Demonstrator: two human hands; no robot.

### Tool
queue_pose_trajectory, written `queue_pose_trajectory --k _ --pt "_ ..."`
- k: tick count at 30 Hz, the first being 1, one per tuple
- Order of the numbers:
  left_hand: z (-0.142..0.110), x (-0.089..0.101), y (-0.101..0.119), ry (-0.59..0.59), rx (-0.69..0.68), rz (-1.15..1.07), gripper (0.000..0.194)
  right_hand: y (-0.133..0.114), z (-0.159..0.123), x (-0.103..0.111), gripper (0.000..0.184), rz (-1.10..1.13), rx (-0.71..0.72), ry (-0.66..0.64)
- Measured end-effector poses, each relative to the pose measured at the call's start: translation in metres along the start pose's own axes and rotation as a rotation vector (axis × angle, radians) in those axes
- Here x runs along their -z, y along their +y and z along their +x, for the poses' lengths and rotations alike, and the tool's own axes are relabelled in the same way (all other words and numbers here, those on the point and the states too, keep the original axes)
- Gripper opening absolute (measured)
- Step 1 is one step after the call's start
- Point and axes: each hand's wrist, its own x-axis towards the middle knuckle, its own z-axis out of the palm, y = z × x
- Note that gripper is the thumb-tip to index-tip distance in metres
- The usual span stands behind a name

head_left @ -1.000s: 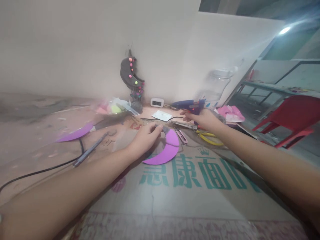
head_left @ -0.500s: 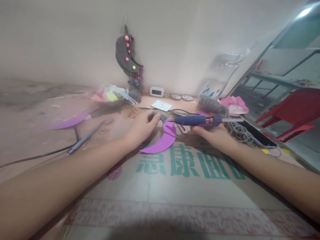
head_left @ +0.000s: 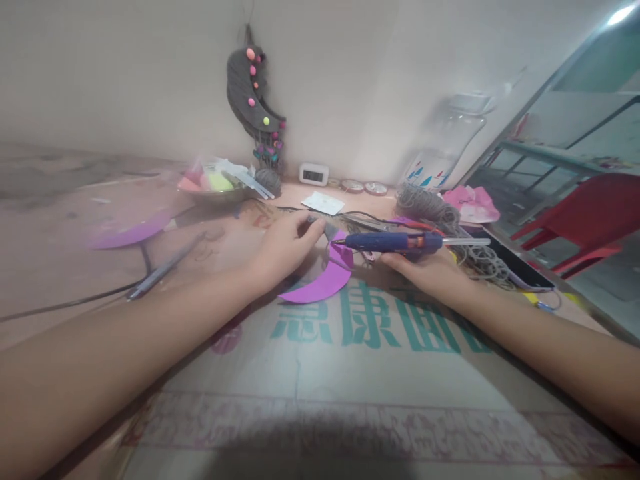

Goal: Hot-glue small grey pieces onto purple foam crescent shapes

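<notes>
Before a pale wall, I hold a purple crescent over printed cardboard, its grey upper end pinched in my left hand. Apart from it, my right hand grips a glue gun, nozzle at the crescent's upper part; whether they touch, I cannot tell.

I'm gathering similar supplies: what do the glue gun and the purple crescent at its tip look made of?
Purple crescent: probably card or thin foam, matte, from its flat, even color. Glue gun: likely hard plastic, low sheen, from its smooth blue body.
</notes>
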Motion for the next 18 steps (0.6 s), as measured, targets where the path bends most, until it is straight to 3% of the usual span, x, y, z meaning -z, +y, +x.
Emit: queue_pose_trajectory --k 18 --pt "0.0007 -0.0006 -0.0022 -0.001 -0.059 0.036 0.030 -0.0042 -0.0003 -0.0009 0.024 -0.036 0.041 0.027"
